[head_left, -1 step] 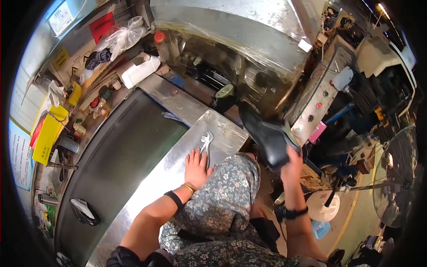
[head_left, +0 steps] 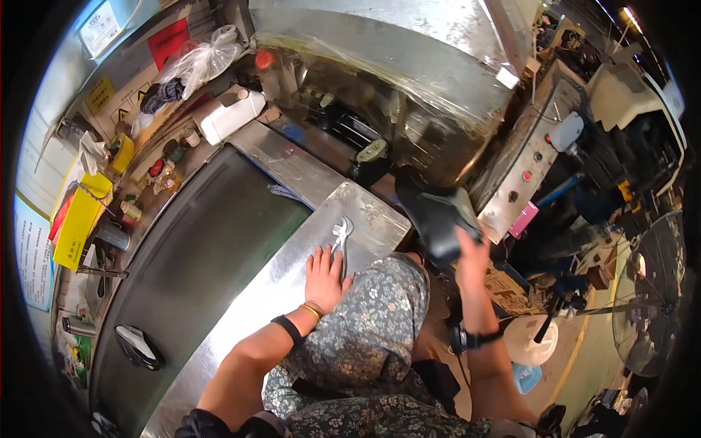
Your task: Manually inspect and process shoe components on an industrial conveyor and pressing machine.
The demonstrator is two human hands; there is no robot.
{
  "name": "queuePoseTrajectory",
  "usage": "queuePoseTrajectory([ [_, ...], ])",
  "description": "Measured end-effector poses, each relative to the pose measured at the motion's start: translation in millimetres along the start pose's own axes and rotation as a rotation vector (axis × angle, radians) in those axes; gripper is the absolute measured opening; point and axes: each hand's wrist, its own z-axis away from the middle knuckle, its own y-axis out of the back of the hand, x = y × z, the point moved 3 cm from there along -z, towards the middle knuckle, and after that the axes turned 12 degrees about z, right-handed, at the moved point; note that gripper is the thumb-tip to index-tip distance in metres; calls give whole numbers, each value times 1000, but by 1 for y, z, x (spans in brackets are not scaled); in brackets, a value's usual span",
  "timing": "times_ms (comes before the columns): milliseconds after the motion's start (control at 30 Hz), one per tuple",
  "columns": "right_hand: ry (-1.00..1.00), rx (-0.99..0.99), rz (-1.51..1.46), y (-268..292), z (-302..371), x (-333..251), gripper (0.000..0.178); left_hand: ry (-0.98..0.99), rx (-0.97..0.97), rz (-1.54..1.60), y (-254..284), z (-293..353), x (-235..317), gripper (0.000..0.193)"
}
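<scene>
A black leather shoe (head_left: 432, 217) is at the machine's front, its far end running into the dark area by the machine. My right hand (head_left: 472, 257), slightly blurred, grips the shoe's near end. On the metal tabletop (head_left: 274, 274) my left hand (head_left: 323, 279) lies flat with its fingers spread and nothing in it. Silver pliers (head_left: 342, 233) rest just beyond those fingers, their handles partly hidden beside the hand. Floral cloth (head_left: 365, 314) covers my lap between both arms.
To the left runs a dark conveyor belt (head_left: 212, 241) carrying another shoe (head_left: 139, 347). A control panel with buttons (head_left: 527, 176) stands at the right, a fan (head_left: 646, 299) beyond it. A white jug (head_left: 526, 337) is on the floor. Plastic film (head_left: 409, 87) wraps the machine ahead.
My right hand and the shoe's near end have shifted slightly down and left, and the shoe has turned a little. My left hand stays by the pliers.
</scene>
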Motion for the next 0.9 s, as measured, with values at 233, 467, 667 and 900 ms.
queuePoseTrajectory([
  [233,71,-151,1168,-147,-139,73,96,48,-71,-8,14,-8,10,60],
  [467,99,-355,915,-121,-133,105,112,48,-61,2,14,-7,11,58],
  [667,90,-473,733,-92,-115,143,79,28,-55,-28,8,-6,8,58],
  [900,46,-419,679,-78,-121,155,58,18,-46,-88,3,-5,5,58],
])
